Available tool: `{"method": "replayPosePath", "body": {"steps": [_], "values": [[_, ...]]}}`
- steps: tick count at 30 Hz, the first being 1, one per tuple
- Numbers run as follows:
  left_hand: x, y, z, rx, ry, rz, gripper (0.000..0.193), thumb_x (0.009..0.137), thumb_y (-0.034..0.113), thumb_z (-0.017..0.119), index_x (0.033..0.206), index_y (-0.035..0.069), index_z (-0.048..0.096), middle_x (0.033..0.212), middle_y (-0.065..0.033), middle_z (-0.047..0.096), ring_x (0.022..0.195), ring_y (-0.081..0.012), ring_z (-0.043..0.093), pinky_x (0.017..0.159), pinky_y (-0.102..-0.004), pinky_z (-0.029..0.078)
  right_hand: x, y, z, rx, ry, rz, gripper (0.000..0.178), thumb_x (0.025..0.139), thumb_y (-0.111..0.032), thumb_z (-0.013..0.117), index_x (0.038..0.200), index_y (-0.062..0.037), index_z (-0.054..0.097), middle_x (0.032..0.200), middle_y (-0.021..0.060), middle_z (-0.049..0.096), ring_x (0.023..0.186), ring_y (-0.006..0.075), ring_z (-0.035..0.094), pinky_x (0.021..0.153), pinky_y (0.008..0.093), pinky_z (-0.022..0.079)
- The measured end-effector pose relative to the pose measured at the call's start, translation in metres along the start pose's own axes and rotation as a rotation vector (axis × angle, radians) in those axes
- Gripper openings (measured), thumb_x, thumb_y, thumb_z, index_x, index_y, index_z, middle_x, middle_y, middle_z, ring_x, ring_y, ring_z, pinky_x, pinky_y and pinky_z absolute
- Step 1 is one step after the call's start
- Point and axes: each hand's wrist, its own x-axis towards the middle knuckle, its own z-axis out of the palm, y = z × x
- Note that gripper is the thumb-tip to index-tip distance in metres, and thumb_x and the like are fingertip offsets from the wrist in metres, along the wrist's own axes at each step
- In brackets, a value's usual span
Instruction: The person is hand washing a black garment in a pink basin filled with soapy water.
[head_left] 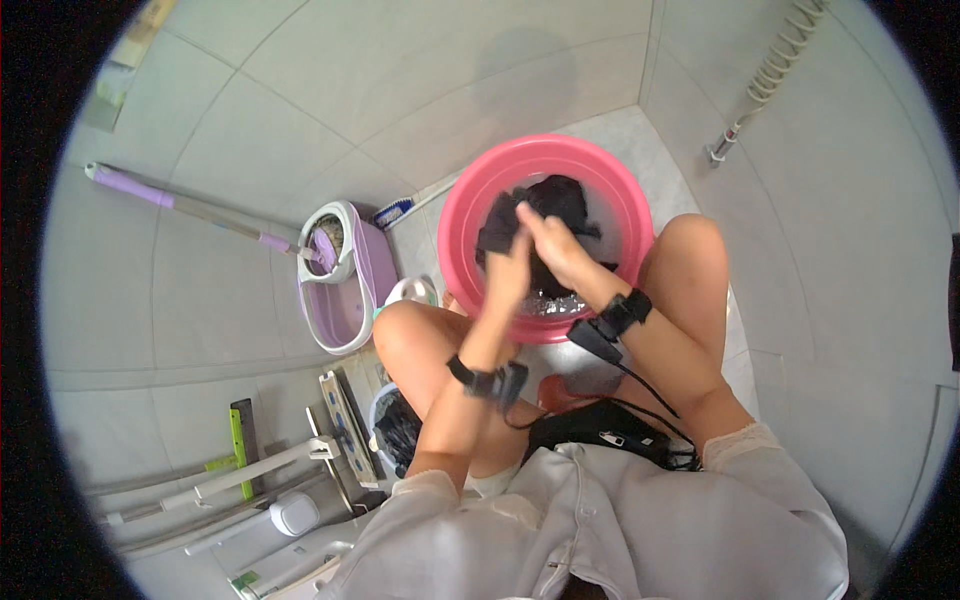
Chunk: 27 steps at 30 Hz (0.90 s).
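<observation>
A round pink basin (458,235) stands on the floor between my knees, with cloudy water and some suds in it. Black cloth (562,205) lies bunched and wet in the water. Over the basin my left hand (508,270) is closed on a fold of this cloth, its fingers smeared by motion. Close against it, my right hand (558,248) also grips the cloth, thumb pointing up and away from me. Both palms face each other, and the fold between them is partly hidden. Each wrist wears a black strap with a small device and cable.
Left of the basin are a purple and white mop bucket (335,305) with a mop (200,212) leaning in it, a blue-ended brush (395,212) and a white bottle (412,290). A bin with a black bag (398,430) stands by my left leg. Tiled walls surround the corner.
</observation>
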Motion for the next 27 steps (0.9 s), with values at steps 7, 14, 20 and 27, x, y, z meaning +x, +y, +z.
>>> {"method": "replayPosePath", "body": {"steps": [7, 14, 20, 27], "values": [[0.004, 0.001, -0.001, -0.323, 0.169, -0.642, 0.029, 0.083, 0.023, 0.048, 0.088, -0.004, 0.057, 0.078, -0.0093, 0.057, 0.071, -0.0165, 0.054, 0.061, -0.0293, 0.043, -0.009, 0.009, 0.029, -0.077, 0.189, -0.112, 0.067, 0.083, -0.051, 0.037, 0.075, 0.0126, 0.057, 0.069, 0.0218, 0.058, 0.071, 0.0275, 0.058, 0.067, 0.0368, 0.043], [0.018, 0.002, -0.015, -0.631, 0.098, -0.864, 0.028, 0.084, 0.021, 0.049, 0.104, 0.002, 0.051, 0.097, -0.0051, 0.055, 0.085, -0.0173, 0.053, 0.077, -0.0305, 0.042, -0.006, 0.030, 0.042, -0.051, 0.269, -0.260, 0.059, 0.085, -0.047, 0.037, 0.074, 0.0077, 0.057, 0.071, 0.0148, 0.060, 0.070, 0.0242, 0.058, 0.065, 0.0358, 0.044], [-0.003, 0.009, 0.004, -0.561, 0.034, -0.657, 0.031, 0.084, 0.024, 0.050, 0.105, 0.002, 0.052, 0.100, -0.0098, 0.055, 0.095, -0.0191, 0.049, 0.084, -0.0322, 0.037, -0.003, 0.009, 0.023, -0.056, 0.337, 0.008, 0.058, 0.085, -0.047, 0.035, 0.086, 0.0072, 0.056, 0.083, 0.0134, 0.059, 0.075, 0.0220, 0.056, 0.069, 0.0347, 0.042], [-0.013, -0.018, 0.023, -0.525, 0.116, -0.637, 0.035, 0.083, 0.025, 0.050, 0.102, -0.004, 0.052, 0.094, -0.0124, 0.057, 0.083, -0.0203, 0.054, 0.077, -0.0327, 0.041, -0.001, -0.003, -0.002, 0.209, 0.073, 0.225, 0.069, 0.084, -0.051, 0.034, 0.111, 0.0115, 0.045, 0.111, 0.0263, 0.048, 0.105, 0.0272, 0.046, 0.090, 0.0337, 0.032]]}}
